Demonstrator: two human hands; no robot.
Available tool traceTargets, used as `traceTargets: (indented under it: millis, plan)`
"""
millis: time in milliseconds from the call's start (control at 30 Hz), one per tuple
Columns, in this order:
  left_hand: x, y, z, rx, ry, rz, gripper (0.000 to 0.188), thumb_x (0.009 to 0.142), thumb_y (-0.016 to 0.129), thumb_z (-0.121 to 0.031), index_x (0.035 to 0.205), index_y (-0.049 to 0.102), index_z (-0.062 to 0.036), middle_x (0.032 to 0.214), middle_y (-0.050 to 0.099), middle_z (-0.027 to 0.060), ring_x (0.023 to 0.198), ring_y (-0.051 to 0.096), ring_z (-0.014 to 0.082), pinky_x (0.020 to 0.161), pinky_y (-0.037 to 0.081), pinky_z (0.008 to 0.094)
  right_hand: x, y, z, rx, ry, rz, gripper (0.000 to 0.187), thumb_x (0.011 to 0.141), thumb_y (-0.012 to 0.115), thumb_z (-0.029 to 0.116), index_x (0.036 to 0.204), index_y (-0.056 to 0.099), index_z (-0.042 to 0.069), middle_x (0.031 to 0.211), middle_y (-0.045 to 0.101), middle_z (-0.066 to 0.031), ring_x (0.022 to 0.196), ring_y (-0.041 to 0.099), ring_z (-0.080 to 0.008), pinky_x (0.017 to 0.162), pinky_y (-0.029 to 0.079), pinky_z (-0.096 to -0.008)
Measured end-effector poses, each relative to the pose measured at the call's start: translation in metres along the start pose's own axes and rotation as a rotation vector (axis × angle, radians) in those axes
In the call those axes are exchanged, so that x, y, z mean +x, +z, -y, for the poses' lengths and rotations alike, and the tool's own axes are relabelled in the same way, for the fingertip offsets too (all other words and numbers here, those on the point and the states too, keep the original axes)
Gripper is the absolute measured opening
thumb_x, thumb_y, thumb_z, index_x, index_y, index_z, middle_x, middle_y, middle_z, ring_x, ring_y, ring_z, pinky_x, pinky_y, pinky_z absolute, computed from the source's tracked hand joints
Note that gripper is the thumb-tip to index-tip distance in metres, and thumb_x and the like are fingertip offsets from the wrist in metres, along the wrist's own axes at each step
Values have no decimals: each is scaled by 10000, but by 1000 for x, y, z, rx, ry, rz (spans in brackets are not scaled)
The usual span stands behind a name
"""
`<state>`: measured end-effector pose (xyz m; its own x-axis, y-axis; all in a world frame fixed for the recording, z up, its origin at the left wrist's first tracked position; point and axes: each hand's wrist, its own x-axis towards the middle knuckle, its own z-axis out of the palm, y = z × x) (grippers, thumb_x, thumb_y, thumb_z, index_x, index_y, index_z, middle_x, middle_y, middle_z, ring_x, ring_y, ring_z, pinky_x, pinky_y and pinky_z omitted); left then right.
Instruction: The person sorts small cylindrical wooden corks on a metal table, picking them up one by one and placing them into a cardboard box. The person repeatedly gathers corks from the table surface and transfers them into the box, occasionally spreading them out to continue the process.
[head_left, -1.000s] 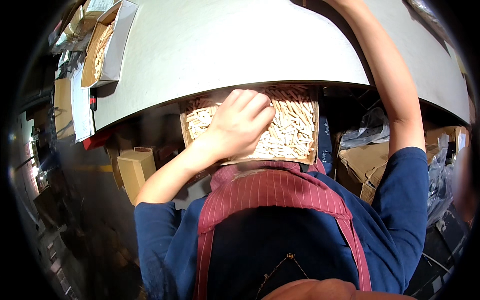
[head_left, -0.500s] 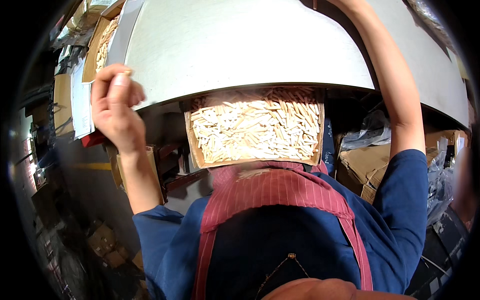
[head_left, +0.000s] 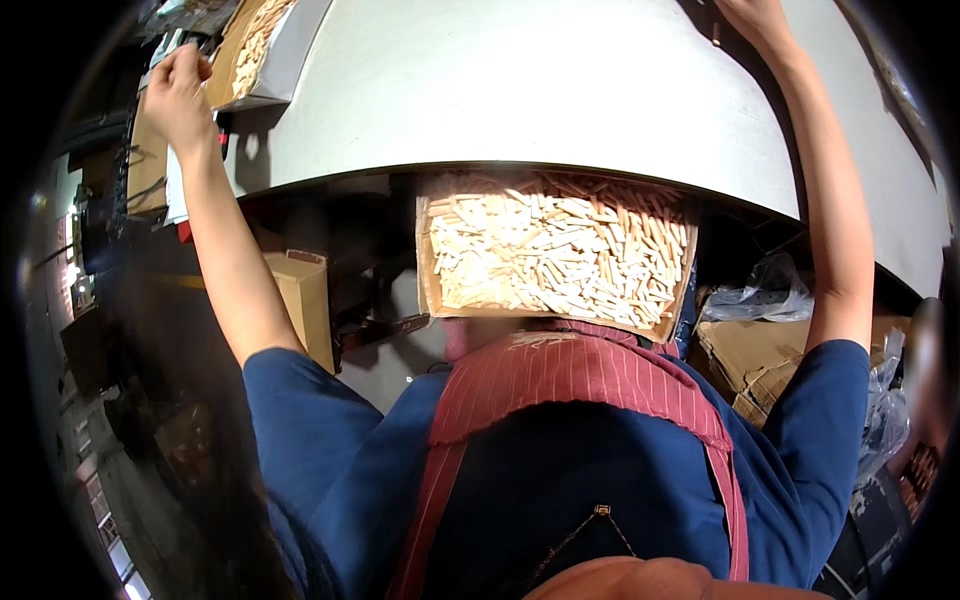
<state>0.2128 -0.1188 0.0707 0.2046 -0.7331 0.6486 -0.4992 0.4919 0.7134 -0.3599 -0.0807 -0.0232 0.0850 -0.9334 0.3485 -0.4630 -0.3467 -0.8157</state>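
Observation:
My left hand (head_left: 181,98) is raised at the far left, beside a cardboard box (head_left: 228,68) of small wooden pegs (head_left: 262,40). Its fingers are curled together, and whatever they hold is hidden. At the top right, my right hand (head_left: 757,18) is partly cut off by the picture's edge, so its fingers hardly show. A single small peg (head_left: 716,36) shows just left of that hand, against a dark strip. Between my arms, an open cardboard box (head_left: 424,265) full of pale wooden pegs (head_left: 560,250) sits at my lap, its far side under the table's edge.
A white table top (head_left: 520,90) with a curved front edge spans the view ahead. At the right are a brown carton (head_left: 745,350) and clear plastic bags (head_left: 765,290). Another carton (head_left: 305,300) stands below my left forearm.
My left hand has moved away and to the left, up to the far-left peg box; a small pale piece showed at its fingertips before. My right hand stays at the top edge.

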Motion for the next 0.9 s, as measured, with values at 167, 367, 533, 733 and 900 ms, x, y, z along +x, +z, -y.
traceTargets:
  millis: [167, 367, 533, 733, 900]
  plan:
    - [24, -12, 79, 355, -186, 313, 322, 958, 748, -338, 1028, 814, -31, 863, 792, -19, 807, 709, 60, 749, 521, 225, 7, -2, -10, -62, -79, 5, 263, 1095, 608, 147, 1325, 662, 31, 1166, 724, -83, 1113, 684, -165, 980, 547, -307]
    - [4, 4, 64, 381, -232, 333, 312, 1012, 715, -263, 1196, 778, -19, 1147, 761, 76, 1047, 683, 150, 939, 504, 291, 5, -4, -12, -101, -74, -2, 219, 1072, 619, 99, 1264, 684, 16, 1177, 729, -84, 1129, 688, -172, 992, 548, -309]
    - [-9, 21, 15, 324, -289, 217, 300, 1045, 621, -223, 1260, 750, -58, 1398, 679, 145, 1296, 614, 289, 1113, 450, 432, -2, 0, 11, -102, -63, -37, 235, 1068, 606, 72, 1285, 681, 20, 1229, 734, -113, 1148, 698, -196, 987, 555, -314]
    - [-39, 44, -35, 706, 774, 102, 286, 903, 614, 6, 1145, 749, -65, 1323, 684, 119, 1271, 598, 355, 1103, 434, 452, -1, -16, 29, -552, -244, -156, 337, 1083, 614, 212, 1368, 636, 32, 1400, 652, -177, 1297, 644, -281, 1095, 513, -397]
    - [-101, 105, -69, 659, 601, 496, 630, 917, 717, -154, 1506, 510, -74, 1556, 494, 199, 1451, 428, 406, 1219, 336, 497, 16, -9, -33, -80, 53, -124, 572, 1095, 602, 298, 1599, 409, 111, 1747, 197, -209, 1504, 427, -383, 1202, 427, -453]
